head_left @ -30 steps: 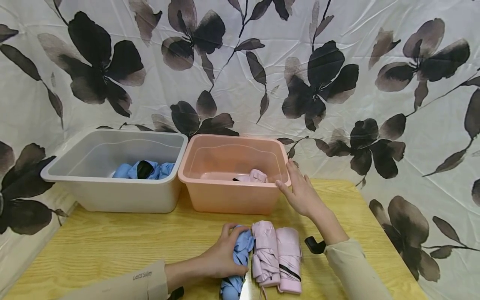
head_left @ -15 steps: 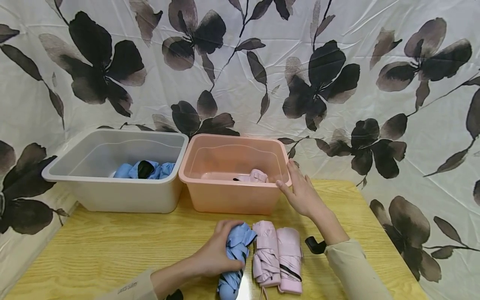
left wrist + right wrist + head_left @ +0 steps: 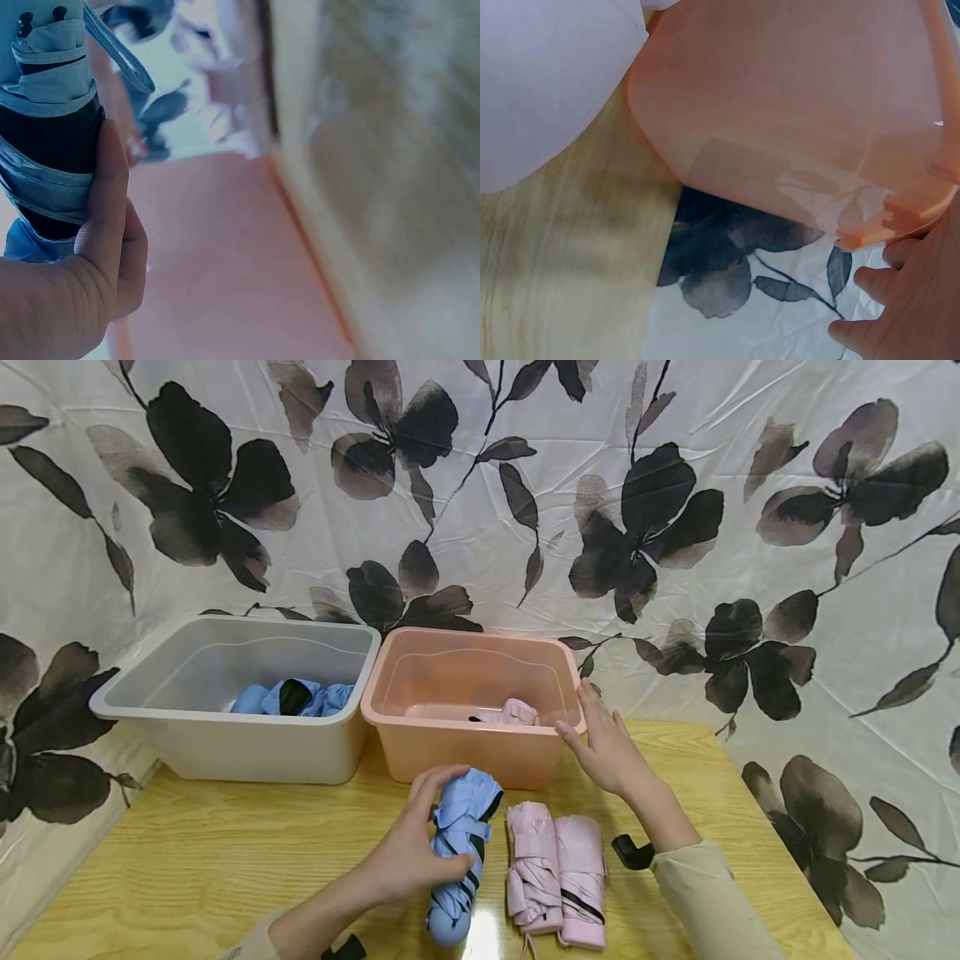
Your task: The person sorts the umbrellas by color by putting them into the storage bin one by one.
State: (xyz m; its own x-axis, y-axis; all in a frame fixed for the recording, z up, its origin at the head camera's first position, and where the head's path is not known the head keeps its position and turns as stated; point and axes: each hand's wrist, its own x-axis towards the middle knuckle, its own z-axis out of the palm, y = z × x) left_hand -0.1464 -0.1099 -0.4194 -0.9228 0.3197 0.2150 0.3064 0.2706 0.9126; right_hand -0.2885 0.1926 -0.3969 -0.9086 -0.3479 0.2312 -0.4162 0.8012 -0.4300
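My left hand (image 3: 408,852) grips a folded blue umbrella (image 3: 459,835) with black bands, thumb on its near side and fingers round its far end. The umbrella stands tilted over the table in front of the pink bin (image 3: 465,756). In the left wrist view the thumb (image 3: 105,202) presses against the wrapped blue and black cloth (image 3: 56,142). My right hand (image 3: 607,743) rests on the pink bin's right rim with fairly straight fingers, also seen beside the rim in the right wrist view. Two folded pink umbrellas (image 3: 534,868) (image 3: 580,885) lie side by side right of the blue one.
Left of the pink bin and against it stands a grey-white bin (image 3: 247,747) with blue umbrellas (image 3: 300,699) inside. A pink umbrella (image 3: 517,712) lies in the pink bin. Behind the wooden table (image 3: 187,860) hangs a floral cloth (image 3: 540,527).
My left hand has lifted the blue umbrella off its place beside the pink ones and carried it up and slightly left, towards the bins. The right hand has stayed on the rim.
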